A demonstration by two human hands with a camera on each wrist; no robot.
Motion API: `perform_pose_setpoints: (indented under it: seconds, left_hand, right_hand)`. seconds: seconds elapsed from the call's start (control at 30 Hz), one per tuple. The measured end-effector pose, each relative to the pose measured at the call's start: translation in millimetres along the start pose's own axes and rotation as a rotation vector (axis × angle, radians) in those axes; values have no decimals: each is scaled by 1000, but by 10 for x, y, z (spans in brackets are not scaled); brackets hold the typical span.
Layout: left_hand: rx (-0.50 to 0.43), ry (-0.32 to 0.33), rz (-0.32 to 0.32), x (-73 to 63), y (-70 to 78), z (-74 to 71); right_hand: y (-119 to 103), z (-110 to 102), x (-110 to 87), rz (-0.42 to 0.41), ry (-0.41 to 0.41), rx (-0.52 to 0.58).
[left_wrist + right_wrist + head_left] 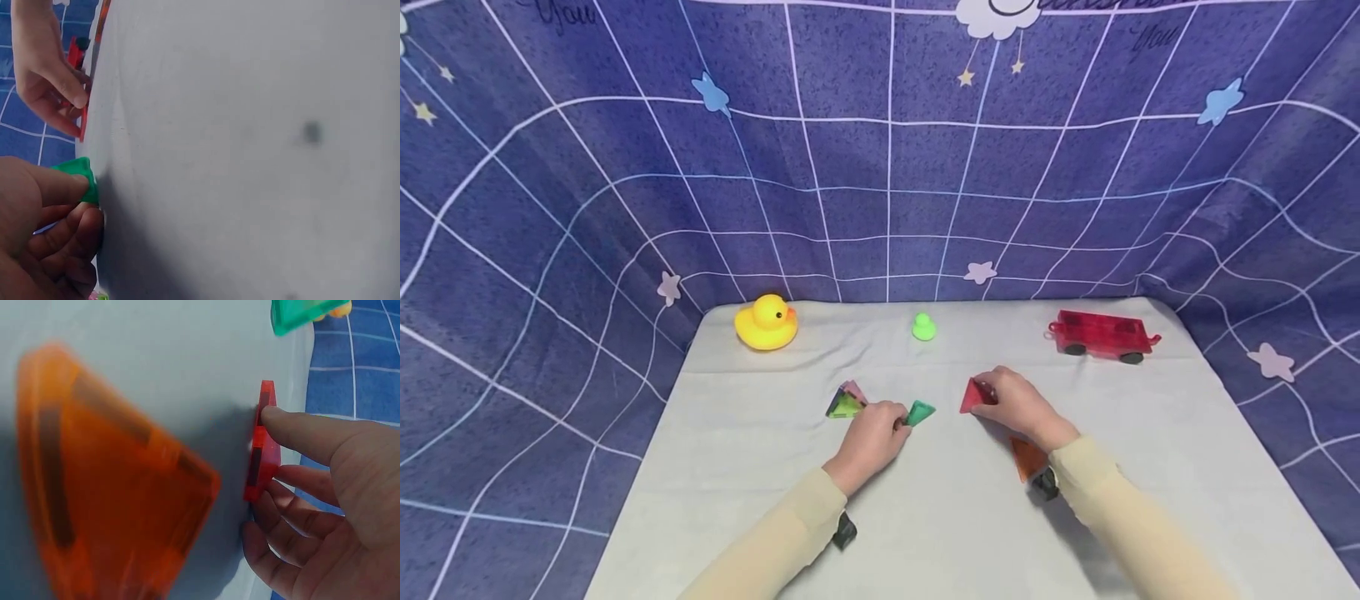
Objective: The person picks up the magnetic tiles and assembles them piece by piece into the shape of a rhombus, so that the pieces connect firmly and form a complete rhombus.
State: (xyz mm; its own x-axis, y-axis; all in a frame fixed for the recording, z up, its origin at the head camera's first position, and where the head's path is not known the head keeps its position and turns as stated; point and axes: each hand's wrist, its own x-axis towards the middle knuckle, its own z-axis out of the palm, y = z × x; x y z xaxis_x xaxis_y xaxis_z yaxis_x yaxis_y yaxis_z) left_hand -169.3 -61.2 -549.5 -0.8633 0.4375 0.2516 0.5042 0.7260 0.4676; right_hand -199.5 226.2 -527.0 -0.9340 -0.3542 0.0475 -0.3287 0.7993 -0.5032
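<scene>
A green triangular magnetic tile (920, 412) is pinched between the thumb and fingers of my left hand (871, 437). Just beyond that hand lies a small group of tiles, light green (846, 406) and pink (853, 389), partly hidden by the fingers. My right hand (1017, 406) pinches a red triangular magnetic tile (973, 397) close over the table; in the right wrist view the red tile (267, 456) shows dark magnet strips along its edge. Beside the right wrist is an orange tile (1027, 458), large and blurred in the right wrist view.
At the back left of the white-covered table (940, 525) sits a yellow rubber duck (766, 323). A small green duck (923, 327) stands at the back middle, a red toy wagon (1101, 335) at the back right. Behind hangs a blue gridded cloth (850, 150).
</scene>
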Motion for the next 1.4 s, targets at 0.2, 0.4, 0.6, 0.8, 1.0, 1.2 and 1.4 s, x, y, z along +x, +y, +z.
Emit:
perform_pose_setpoints:
  seconds: [0.2,0.4,0.6,0.8,1.0,1.2,1.4]
  left_hand:
    - [0,29,-22,86,-18,44]
    - [7,58,-24,146,-13,69]
    - [10,73,-32,172,-3,76]
    - [19,78,-41,190,15,76]
    - [47,79,-41,211,22,87]
    - [61,72,-37,219,45,112]
    - [52,68,-54,198,74,133]
  right_hand:
    - [-151,95,54,-16,-2,-2]
    - [-279,183,98,-33,-10,-7]
    - [-379,248,136,-68,-13,-2]
    - [-457,289,150,-95,2,13]
    - [-492,338,184,-113,8,8]
    - [-520,377,206,-126,10,10]
    - [-536,406,195,-113,4,7]
